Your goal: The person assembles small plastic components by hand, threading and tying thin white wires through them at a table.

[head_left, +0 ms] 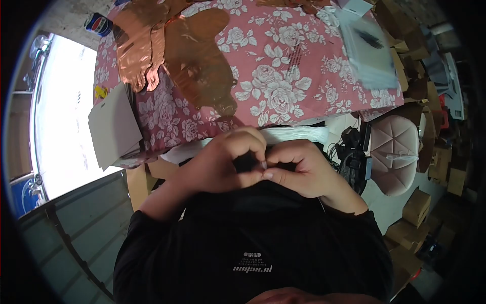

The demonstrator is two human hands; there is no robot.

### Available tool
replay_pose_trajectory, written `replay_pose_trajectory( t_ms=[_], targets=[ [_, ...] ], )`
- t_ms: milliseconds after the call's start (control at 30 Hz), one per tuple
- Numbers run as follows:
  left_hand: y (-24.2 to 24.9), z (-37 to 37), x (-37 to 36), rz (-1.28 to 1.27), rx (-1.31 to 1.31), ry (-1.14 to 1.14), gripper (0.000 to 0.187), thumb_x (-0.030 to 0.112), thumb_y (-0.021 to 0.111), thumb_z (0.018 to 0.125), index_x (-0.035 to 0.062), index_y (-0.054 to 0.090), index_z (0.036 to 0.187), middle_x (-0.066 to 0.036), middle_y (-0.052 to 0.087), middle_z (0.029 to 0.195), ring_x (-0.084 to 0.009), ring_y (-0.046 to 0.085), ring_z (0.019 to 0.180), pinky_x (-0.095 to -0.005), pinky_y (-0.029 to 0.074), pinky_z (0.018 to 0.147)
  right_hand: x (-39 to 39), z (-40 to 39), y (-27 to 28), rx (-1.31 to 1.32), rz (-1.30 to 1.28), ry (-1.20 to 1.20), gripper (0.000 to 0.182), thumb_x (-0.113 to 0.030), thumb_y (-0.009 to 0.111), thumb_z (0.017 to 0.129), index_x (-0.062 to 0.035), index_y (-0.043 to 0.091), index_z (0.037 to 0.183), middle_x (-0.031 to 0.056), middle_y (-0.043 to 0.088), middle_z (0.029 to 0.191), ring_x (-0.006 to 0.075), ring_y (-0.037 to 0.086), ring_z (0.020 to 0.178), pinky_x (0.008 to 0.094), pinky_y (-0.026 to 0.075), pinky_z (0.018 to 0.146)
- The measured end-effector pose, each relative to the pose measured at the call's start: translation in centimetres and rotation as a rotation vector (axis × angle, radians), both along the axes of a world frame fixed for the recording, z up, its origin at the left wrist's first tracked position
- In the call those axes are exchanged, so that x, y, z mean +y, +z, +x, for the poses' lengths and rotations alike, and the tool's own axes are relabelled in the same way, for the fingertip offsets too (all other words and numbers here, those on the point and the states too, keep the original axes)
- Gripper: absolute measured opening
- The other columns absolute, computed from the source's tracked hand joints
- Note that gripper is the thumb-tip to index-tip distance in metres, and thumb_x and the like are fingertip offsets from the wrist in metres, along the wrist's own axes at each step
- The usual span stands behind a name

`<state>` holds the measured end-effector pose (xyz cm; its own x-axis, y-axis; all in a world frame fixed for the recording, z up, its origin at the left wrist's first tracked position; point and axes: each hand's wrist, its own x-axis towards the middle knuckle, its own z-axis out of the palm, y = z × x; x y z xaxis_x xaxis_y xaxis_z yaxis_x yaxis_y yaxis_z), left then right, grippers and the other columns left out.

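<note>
My left hand [223, 162] and my right hand [301, 169] are pressed together close to my chest, above my black shirt [253, 243]. Both pinch a small black item [246, 161] between the fingertips; most of it is hidden by my fingers, so I cannot tell what it is. The hands hover just in front of the near edge of a table covered with a pink floral cloth [283, 76]. A white bundle [298, 134] lies at that edge right behind my knuckles.
Copper foil shapes [192, 55] lie on the cloth's left half. Clear plastic bags [369, 48] sit far right, grey card sheets [114, 126] hang off the left edge, and a Pepsi can [98, 24] stands far left. A pink chair [397, 152] and cardboard boxes [417, 205] crowd the right.
</note>
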<state>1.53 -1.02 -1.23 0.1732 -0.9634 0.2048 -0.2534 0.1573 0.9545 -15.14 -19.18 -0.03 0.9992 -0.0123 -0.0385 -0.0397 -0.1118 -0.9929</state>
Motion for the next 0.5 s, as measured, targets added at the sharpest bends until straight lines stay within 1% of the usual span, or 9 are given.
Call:
replay_pose_trajectory(
  t_ms=[100, 133, 167, 233, 267, 367, 433, 467, 500],
  targets=[
    [-0.2, -0.1, 0.2, -0.002, -0.05, -0.065, 0.032, 0.004, 0.089, 0.079, 0.0053, 0.064, 0.099, -0.008, 0.067, 0.106, -0.0254, 0.067, 0.097, -0.036, 0.054, 0.087, -0.2, -0.3, 0.1, 0.026, -0.065, 0.059, 0.014, -0.017, 0.083, 0.095, -0.004, 0.079, 0.096, 0.0101, 0.076, 0.086, 0.0202, 0.072, 0.076, 0.0321, 0.053, 0.068],
    [-0.6, -0.1, 0.2, -0.025, -0.082, -0.06, 0.031, 0.006, 0.09, 0.079, 0.0041, 0.064, 0.097, -0.01, 0.067, 0.103, -0.0274, 0.067, 0.094, -0.037, 0.054, 0.083, -0.2, -0.2, 0.4, 0.031, -0.068, 0.049, 0.011, -0.011, 0.082, 0.094, -0.001, 0.078, 0.096, 0.0087, 0.076, 0.086, 0.015, 0.069, 0.075, 0.0308, 0.052, 0.069],
    [-0.8, -0.2, 0.1, -0.027, -0.088, -0.063, 0.031, 0.006, 0.09, 0.079, 0.0041, 0.064, 0.097, -0.01, 0.067, 0.103, -0.0274, 0.067, 0.094, -0.037, 0.054, 0.083, -0.3, -0.2, 0.4, 0.025, -0.07, 0.046, 0.011, -0.011, 0.082, 0.094, -0.001, 0.078, 0.096, 0.0087, 0.076, 0.086, 0.015, 0.069, 0.075, 0.0308, 0.052, 0.069],
    [-1.1, -0.5, -0.1, -0.055, -0.202, -0.042, 0.032, 0.009, 0.092, 0.08, 0.0031, 0.065, 0.097, -0.012, 0.068, 0.1, -0.0298, 0.067, 0.09, -0.0389, 0.055, 0.078, -0.4, -0.5, 0.3, 0.163, -0.059, 0.011, 0.011, -0.011, 0.081, 0.095, -0.0001, 0.078, 0.093, 0.0077, 0.075, 0.083, 0.0115, 0.067, 0.075, 0.0296, 0.052, 0.069],
    [-1.2, -0.5, -0.3, -0.088, -0.313, -0.045, 0.033, 0.012, 0.092, 0.08, 0.0009, 0.065, 0.096, -0.014, 0.068, 0.098, -0.0324, 0.067, 0.087, -0.0409, 0.056, 0.076, -0.3, -0.5, 0.4, 0.158, -0.059, 0.007, 0.011, -0.011, 0.081, 0.095, -0.0001, 0.078, 0.093, 0.0077, 0.075, 0.083, 0.0115, 0.067, 0.075, 0.0296, 0.052, 0.069],
    [-1.2, -1.1, -0.9, -0.127, -0.411, 0.012, 0.034, 0.012, 0.091, 0.079, -0.0005, 0.066, 0.096, -0.013, 0.068, 0.098, -0.0335, 0.068, 0.087, -0.0419, 0.056, 0.077, 0.3, -0.8, 0.2, 0.288, -0.05, -0.099, 0.013, -0.008, 0.08, 0.097, 0.0013, 0.078, 0.088, 0.0047, 0.075, 0.079, 0.0076, 0.065, 0.075, 0.0274, 0.051, 0.068],
    [-1.4, -1.0, -1.6, -0.135, -0.428, 0.026, 0.03, 0.013, 0.089, 0.081, 0.0012, 0.064, 0.094, -0.013, 0.066, 0.095, -0.0339, 0.068, 0.089, -0.0429, 0.055, 0.078, 1.2, -1.4, -1.3, 0.204, 0.05, -0.264, 0.005, -0.003, 0.077, 0.098, 0.0019, 0.077, 0.096, 0.0025, 0.074, 0.084, 0.0059, 0.064, 0.079, 0.0251, 0.05, 0.069],
    [-1.5, -0.9, -2.0, -0.145, -0.441, 0.042, 0.027, 0.013, 0.086, 0.083, 0.0029, 0.062, 0.092, -0.013, 0.064, 0.092, -0.0343, 0.068, 0.091, -0.044, 0.055, 0.079, 1.8, -1.7, -2.3, 0.197, 0.053, -0.269, 0.005, -0.003, 0.077, 0.098, 0.0019, 0.077, 0.096, 0.0025, 0.074, 0.084, 0.0059, 0.064, 0.079, 0.0251, 0.05, 0.069],
    [-1.5, -0.7, -2.2, -0.147, -0.449, 0.035, 0.027, 0.013, 0.086, 0.083, 0.0029, 0.062, 0.092, -0.013, 0.064, 0.092, -0.0343, 0.068, 0.091, -0.044, 0.055, 0.079, 2.4, -1.7, -2.8, 0.088, 0.142, -0.411, 0.006, -0.001, 0.076, 0.098, 0.0017, 0.075, 0.103, 0.0039, 0.074, 0.092, 0.0064, 0.064, 0.081, 0.0245, 0.05, 0.07]
  ],
)
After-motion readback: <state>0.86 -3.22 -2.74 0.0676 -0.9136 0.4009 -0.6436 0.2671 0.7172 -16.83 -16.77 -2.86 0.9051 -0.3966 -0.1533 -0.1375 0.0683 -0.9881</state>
